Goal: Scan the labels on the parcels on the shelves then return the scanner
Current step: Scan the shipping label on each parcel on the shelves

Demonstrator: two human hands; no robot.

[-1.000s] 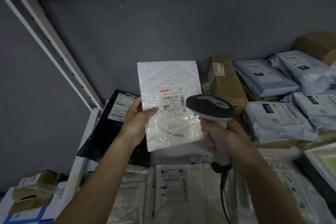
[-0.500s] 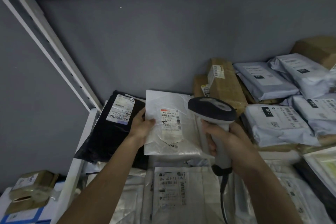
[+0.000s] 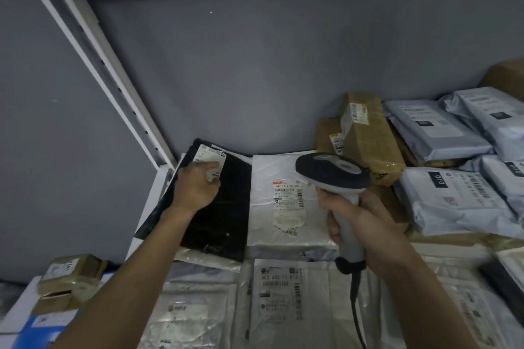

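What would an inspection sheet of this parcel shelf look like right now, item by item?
Surface: white metal shelf, almost wholly covered with parcels.
Job's things: barcode scanner held above the white padded mailer, which lies flat, label up; black mailer bag beside it, label at its far corner.
Clutter: grey poly bags stacked at the right; brown taped cartons against the back wall; clear-bagged parcels at the front.
Hands: left hand rests on the black mailer bag, fingers over its label; right hand grips the scanner's handle.
Cables: scanner cord hangs from the handle.
Surroundings: grey wall; small carton on a box lower left.
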